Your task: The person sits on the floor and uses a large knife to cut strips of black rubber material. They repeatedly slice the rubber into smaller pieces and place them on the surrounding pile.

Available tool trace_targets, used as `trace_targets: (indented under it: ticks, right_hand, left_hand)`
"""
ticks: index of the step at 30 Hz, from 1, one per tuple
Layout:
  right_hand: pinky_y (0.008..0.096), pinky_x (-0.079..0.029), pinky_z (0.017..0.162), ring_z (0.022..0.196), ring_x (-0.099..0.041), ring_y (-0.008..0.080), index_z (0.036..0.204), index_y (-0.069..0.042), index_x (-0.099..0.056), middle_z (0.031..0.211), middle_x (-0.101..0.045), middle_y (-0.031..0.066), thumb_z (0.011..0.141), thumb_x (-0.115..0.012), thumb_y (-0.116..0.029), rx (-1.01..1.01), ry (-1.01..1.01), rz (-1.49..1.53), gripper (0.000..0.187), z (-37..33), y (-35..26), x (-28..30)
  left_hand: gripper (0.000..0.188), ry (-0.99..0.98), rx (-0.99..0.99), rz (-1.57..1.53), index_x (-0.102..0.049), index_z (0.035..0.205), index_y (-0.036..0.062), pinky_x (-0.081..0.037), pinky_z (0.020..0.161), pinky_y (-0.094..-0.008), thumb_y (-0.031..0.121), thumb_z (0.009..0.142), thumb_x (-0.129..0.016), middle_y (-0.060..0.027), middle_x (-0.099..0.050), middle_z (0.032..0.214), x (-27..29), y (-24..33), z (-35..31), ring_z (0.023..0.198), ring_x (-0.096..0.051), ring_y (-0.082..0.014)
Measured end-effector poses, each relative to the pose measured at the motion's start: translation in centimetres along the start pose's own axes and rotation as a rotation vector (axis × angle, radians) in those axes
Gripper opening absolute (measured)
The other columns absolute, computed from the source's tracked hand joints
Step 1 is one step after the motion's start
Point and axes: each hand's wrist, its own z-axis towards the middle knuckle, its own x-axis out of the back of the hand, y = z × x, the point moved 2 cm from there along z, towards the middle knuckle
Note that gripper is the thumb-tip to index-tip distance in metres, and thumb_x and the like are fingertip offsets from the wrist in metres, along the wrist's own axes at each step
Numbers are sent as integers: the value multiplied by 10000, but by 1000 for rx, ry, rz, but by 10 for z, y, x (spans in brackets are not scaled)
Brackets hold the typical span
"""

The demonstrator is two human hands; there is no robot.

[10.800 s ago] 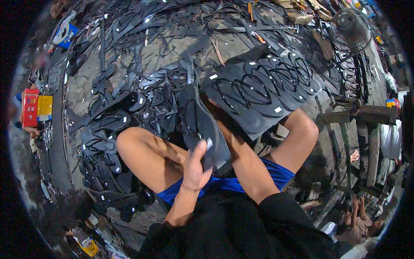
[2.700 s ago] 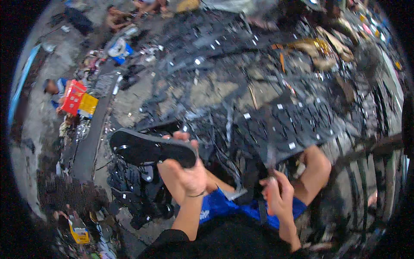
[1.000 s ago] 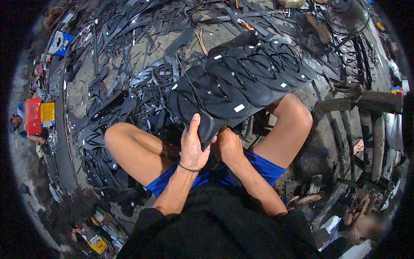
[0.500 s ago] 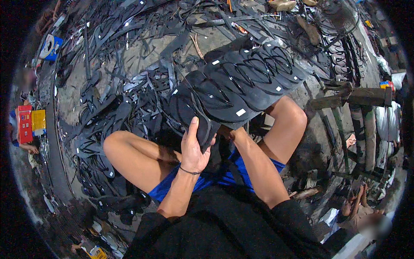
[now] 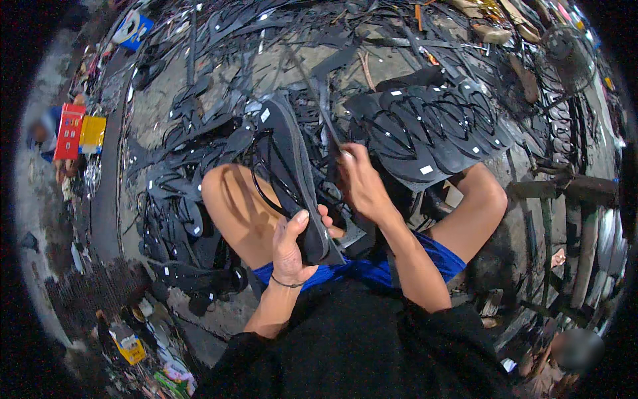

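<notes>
My left hand (image 5: pixel 290 254) grips a black flip-flop (image 5: pixel 287 156) near one end, thumb on top and fingers beneath. The sole is tilted, its far end pointing away from me, with a glossy black strap and a small white label on it. To the right of the sole, my right hand (image 5: pixel 364 185) is closed around the near end of a long, thin dark strip (image 5: pixel 312 90). Whether that is a blade or a length of rubber I cannot tell. A row of black flip-flops (image 5: pixel 399 149) with white labels lies overlapped just beyond my right hand and knee.
Black rubber offcuts (image 5: pixel 232 46) litter the floor ahead. More flip-flops (image 5: pixel 179 219) are heaped by my left knee. A wooden stand (image 5: pixel 565 189) is at the right. Other people sit at the far left and lower right, near a red box (image 5: pixel 68 132).
My left hand has brought the flip-flop away from the row and nearer my lap. The right hand has come out from beneath the row and now shows with the long strip.
</notes>
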Motion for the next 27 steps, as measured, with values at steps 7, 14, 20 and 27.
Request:
trace_targets:
  ticks: [7, 14, 20, 27]
  right_hand:
    - [362, -545, 717, 785, -688, 273, 1215, -56, -666, 948, -697, 146, 907, -691, -152, 83, -212, -277, 324, -172, -41, 56]
    - [373, -546, 642, 727, -673, 314, 1201, -108, -691, 877, -687, 145, 894, -719, -186, 79, -225, -352, 318, -190, -39, 49]
    - [412, -557, 619, 693, -659, 309, 1229, -157, -674, 871, -667, 110, 876, -729, -196, 380, 69, -398, 360, -153, -22, 5]
    - [391, -538, 600, 695, -664, 307, 1215, -118, -664, 855, -658, 128, 869, -722, -165, 514, 218, -422, 354, -86, -50, -29]
  left_hand:
    - [306, 238, -94, 131, -588, 1039, 127, -547, 561, -293, 421, 1027, -507, -13, -656, 840, 32, -8, -29, 640, -640, -144]
    - [314, 242, -94, 221, -560, 971, 117, -513, 562, -283, 414, 1036, -485, -5, -594, 788, 35, -18, -48, 646, -592, -121]
    - [302, 321, -219, 249, -560, 983, 111, -427, 453, -240, 404, 1029, -508, -1, -542, 728, 2, -13, -50, 550, -494, -106]
    - [328, 290, -70, -37, -550, 948, 112, -356, 402, -192, 421, 1038, -488, 2, -463, 672, 0, -10, -49, 516, -453, -67]
